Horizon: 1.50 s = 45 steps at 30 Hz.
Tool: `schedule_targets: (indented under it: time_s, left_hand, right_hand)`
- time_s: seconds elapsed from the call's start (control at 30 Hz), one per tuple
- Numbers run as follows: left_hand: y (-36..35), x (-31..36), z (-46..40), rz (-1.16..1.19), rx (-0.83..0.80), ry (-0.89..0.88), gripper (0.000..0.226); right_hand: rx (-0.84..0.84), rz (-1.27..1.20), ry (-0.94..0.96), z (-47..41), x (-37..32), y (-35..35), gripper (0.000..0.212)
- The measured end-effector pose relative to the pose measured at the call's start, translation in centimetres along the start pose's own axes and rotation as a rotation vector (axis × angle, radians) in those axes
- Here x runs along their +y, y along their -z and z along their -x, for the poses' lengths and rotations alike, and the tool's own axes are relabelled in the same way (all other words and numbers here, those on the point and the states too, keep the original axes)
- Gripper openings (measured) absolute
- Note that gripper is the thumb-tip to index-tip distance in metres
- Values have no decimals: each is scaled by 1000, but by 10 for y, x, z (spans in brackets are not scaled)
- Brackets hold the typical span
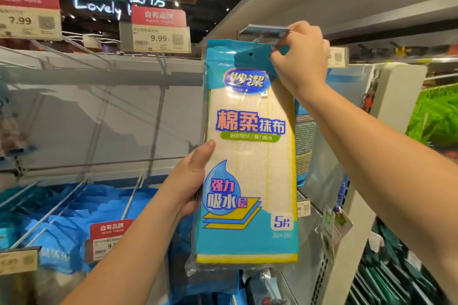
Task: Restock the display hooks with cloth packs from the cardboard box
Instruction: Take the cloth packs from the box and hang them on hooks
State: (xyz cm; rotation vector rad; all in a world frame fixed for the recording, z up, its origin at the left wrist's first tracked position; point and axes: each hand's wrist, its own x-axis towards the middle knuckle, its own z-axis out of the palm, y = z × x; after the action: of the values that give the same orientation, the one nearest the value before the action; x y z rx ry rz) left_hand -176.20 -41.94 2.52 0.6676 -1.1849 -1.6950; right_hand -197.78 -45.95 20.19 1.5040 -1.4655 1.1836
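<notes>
A cloth pack, blue and white with a yellow edge, is held upright in front of the display. My left hand grips its left side at mid height, thumb on the front. My right hand pinches the pack's top right corner, just under the tip of a display hook with a price-tag holder. The small hang hole in the pack's blue header sits below and left of that hook tip. The cardboard box is out of view.
Bare wire hooks with price tags at 7.99 and 9.99 run along the upper left. Lower hooks carry several blue packs. Another hanging pack shows behind the held one. A white shelf upright stands at right.
</notes>
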Motion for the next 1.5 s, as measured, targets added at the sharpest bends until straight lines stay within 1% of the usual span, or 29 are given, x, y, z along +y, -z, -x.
schedule_targets:
  time_s: [0.1,0.2,0.37,0.43,0.57,0.67,0.73,0.77,0.83,0.9,1.03,1.07,1.17,1.2,1.27,1.33,1.4,1.5]
  left_hand:
    - [-1,2,-1,-4,23,-15,72]
    - [-4,3,0,-6,28,-41,69]
    - [-4,4,-1,45,52,-9,47]
    - [-3,3,-4,49,94,-6,46]
    - [-7,5,-7,32,168,-9,44]
    - [-12,8,-10,8,208,-27,41]
    - [-15,10,-14,-10,227,-38,38]
    - [-17,11,-16,-8,235,-41,38]
    - [-18,13,-22,0,247,-43,38]
    - [-16,14,-29,-9,258,-49,38]
    - [-11,16,-37,-68,292,-70,39]
    - [-9,17,-38,-88,296,-78,43]
    - [3,17,-40,-209,311,-101,68]
    - [7,19,-36,-303,338,-118,65]
    - [19,20,-27,-450,419,-158,44]
    - [39,15,-19,-416,465,-167,31]
    - [61,12,-6,-362,512,-189,30]
    - [87,12,19,-459,589,-272,23]
  right_hand:
    - [-21,51,-14,-3,-3,-1,32]
    - [-25,74,-19,-3,-1,-1,31]
    - [-49,89,-34,0,1,-4,27]
    - [-75,109,-32,1,0,-6,29]
    - [-166,161,-35,13,-2,-5,43]
    - [-209,150,-20,44,-7,-2,44]
    - [-251,101,-2,71,-12,-1,46]
    - [-305,45,-12,83,-15,-2,47]
    - [-453,-115,-109,103,-22,-3,52]
    - [-552,-225,-195,115,-26,-10,58]
    - [-616,-286,-254,117,-30,-32,77]
    - [-628,-289,-264,116,-30,-39,78]
    - [-632,-325,-295,114,-30,-56,70]
    - [-631,-338,-301,115,-29,-61,68]
    - [-628,-370,-311,118,-28,-68,68]
    - [-610,-399,-316,121,-26,-74,70]
    - [-596,-409,-318,124,-24,-80,73]
    - [-582,-393,-311,126,-21,-86,77]
